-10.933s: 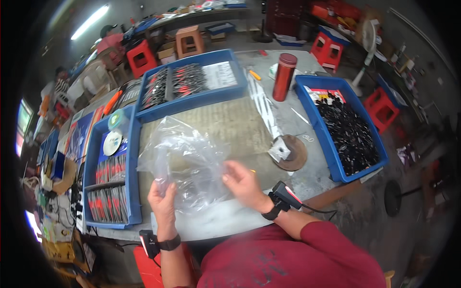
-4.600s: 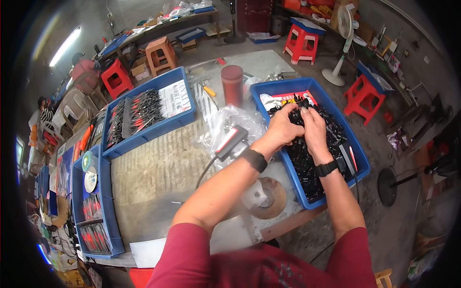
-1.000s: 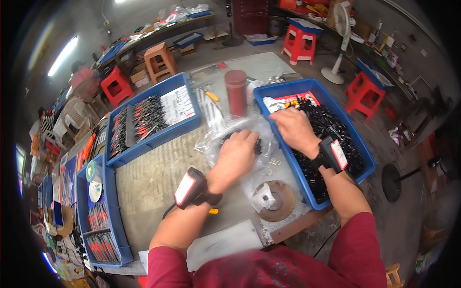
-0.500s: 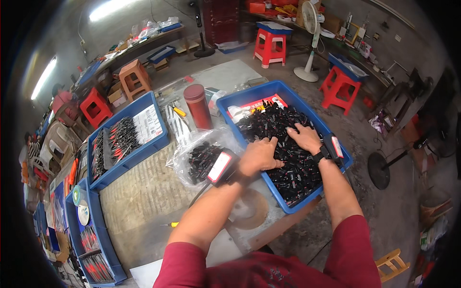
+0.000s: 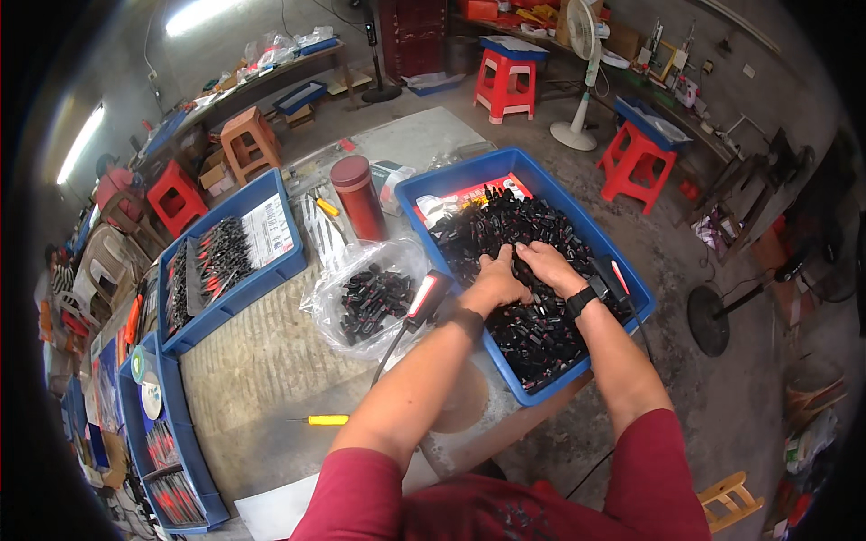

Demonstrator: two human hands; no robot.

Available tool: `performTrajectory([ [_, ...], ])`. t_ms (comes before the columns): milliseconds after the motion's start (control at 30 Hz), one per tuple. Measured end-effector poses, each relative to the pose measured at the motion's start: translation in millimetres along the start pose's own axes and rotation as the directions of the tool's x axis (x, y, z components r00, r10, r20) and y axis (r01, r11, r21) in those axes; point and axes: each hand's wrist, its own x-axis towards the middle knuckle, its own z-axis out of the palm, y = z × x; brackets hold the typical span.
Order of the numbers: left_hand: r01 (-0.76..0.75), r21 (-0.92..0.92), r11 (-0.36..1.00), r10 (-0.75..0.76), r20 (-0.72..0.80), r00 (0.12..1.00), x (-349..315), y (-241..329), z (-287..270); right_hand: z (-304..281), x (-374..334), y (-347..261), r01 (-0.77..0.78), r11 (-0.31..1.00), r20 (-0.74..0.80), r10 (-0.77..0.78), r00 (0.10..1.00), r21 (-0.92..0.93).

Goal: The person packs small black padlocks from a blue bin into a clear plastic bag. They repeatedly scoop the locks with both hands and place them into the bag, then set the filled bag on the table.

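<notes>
Both hands reach into the large blue plastic bin (image 5: 460,176) right of centre in the frame, which is heaped with small black parts (image 5: 541,338). The left hand (image 5: 494,281) lies on the heap with its fingers bent down among the parts; the right hand (image 5: 552,269) is just beside it, fingers pointing toward the left one. Whether either hand grips any parts cannot be told, since the fingertips are sunk in the pile or hidden. A black band circles each wrist, with a small device strapped on.

More of these black parts lie in a clear plastic bag (image 5: 317,298), which sits mouth open on the worktop (image 5: 262,370) near the centre, left of the bin. Above the bag stands an upright red cylindrical flask (image 5: 359,203). A yellow-handled tool (image 5: 327,420) with a thin shaft lies below the bag, left of the left forearm.

At the left of the frame, a blue tray (image 5: 234,311) carries rows of slender dark and red pieces, and a narrower blue tray (image 5: 194,433) below it holds further red and grey ones. Red stools (image 5: 505,86) and a white pedestal fan (image 5: 582,77) stand on the floor toward the upper right.
</notes>
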Motion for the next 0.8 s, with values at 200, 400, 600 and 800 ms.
performTrajectory([
  [200, -0.090, -0.405, 0.910, 0.029, -0.155, 0.987, 8.1, -8.8, 1.5, 11.4, -10.8, -9.9, 0.009, 0.876, -0.133, 0.063, 0.989, 0.482],
  [400, -0.182, -0.550, 0.815, 0.088, -0.193, 0.977, 16.0, -6.1, -3.5, 6.7, -17.9, -33.1, 0.177, 0.718, -0.253, -0.002, 0.967, 0.673],
  [600, -0.135, -0.667, 0.733, 0.036, -0.160, 0.986, 9.3, 1.6, -19.0, 5.5, -18.2, -49.8, 0.189, 0.714, -0.268, -0.003, 0.963, 0.674],
  [800, -0.152, -0.674, 0.722, 0.042, -0.177, 0.983, -3.1, 7.4, -33.3, 9.0, -16.4, -64.2, 0.212, 0.699, -0.258, -0.041, 0.965, 0.683],
])
